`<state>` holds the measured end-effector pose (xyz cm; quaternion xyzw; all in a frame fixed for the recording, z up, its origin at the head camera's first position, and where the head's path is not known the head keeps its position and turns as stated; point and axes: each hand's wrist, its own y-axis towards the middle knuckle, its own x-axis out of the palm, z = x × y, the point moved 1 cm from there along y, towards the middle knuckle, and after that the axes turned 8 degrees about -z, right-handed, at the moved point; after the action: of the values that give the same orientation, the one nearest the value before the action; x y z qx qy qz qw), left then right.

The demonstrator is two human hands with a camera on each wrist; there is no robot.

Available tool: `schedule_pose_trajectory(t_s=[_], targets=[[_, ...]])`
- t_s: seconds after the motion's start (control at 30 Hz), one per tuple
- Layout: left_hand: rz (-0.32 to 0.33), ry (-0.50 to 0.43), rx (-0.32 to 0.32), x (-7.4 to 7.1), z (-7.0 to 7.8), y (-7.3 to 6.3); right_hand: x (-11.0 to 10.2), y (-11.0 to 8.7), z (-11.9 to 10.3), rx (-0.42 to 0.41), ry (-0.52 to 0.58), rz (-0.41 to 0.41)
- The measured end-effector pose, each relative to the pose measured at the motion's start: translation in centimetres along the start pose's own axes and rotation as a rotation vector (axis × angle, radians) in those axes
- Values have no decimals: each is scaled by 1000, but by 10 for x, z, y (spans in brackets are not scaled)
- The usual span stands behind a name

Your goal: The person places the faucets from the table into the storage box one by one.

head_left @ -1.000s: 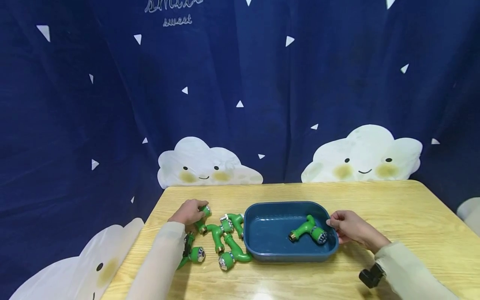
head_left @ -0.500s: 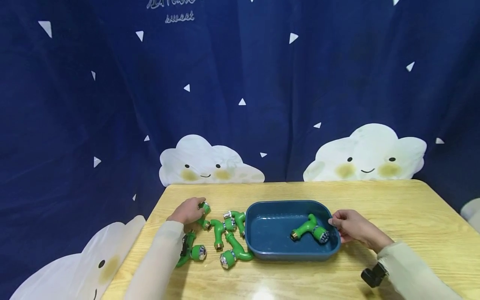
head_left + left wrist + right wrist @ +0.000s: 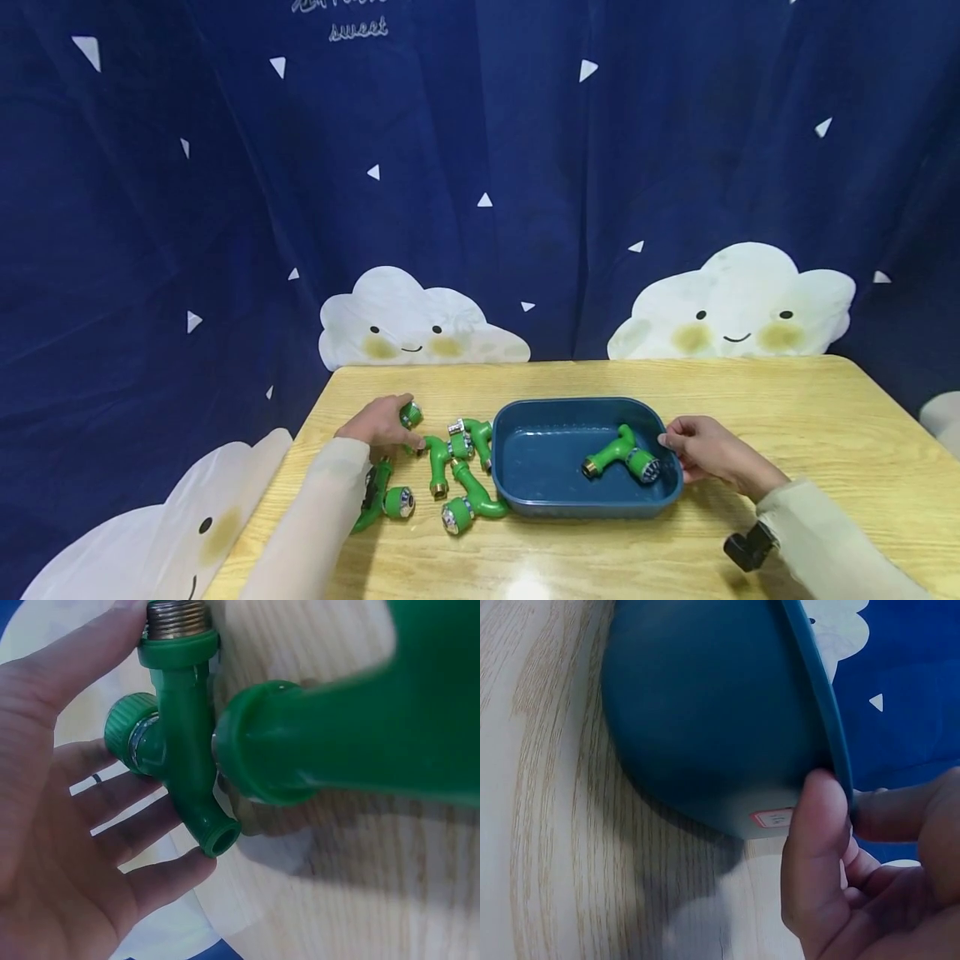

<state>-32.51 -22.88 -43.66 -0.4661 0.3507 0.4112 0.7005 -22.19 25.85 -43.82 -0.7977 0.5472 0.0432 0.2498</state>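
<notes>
My left hand [image 3: 378,422] is spread round a green garden tap [image 3: 411,415] at the table's left. In the left wrist view its thumb reaches the threaded metal end of the tap [image 3: 180,735], while the other fingers extend behind the body and little-finger side meets the spout. Over at the right, my right hand [image 3: 705,450] pinches the rim of a dark blue rectangular tub [image 3: 585,508] between thumb and fingers, as the right wrist view also shows on the tub's wall [image 3: 705,727]. One green tap [image 3: 618,454] lies inside the tub.
Several more green taps lie between the left hand and tub, including one tap [image 3: 468,500] against the tub's lower left corner and another tap [image 3: 386,500] beside the left sleeve. They rest on a wooden table [image 3: 585,558]. A blue curtain [image 3: 480,125] hangs behind.
My left thumb has spread outward over the tap's threaded end, and the fingers have opened a little round it. My right hand keeps its pinch on the tub, which stays put.
</notes>
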Motion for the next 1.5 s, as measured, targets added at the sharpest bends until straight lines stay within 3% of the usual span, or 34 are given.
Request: schedule_pose_trajectory(t_s=[0.17, 0.4, 0.67, 1.0, 1.27, 1.5], targets=[[-13, -2, -20, -3, -1, 3, 0, 2, 0, -5, 4, -1], [-85, -81, -46, 0, -3, -1, 4, 3, 2, -15, 12, -12], [-76, -95, -94, 0, -4, 1, 5, 3, 3, -21, 21, -16], [-93, -49, -106, -1, -6, 2, 2, 6, 1, -8, 13, -14], [-119, -16, -122, -4, 1, 1, -1, 3, 0, -6, 10, -33], [-100, -11, -127, -4, 4, 5, -4, 3, 4, 0, 8, -24]])
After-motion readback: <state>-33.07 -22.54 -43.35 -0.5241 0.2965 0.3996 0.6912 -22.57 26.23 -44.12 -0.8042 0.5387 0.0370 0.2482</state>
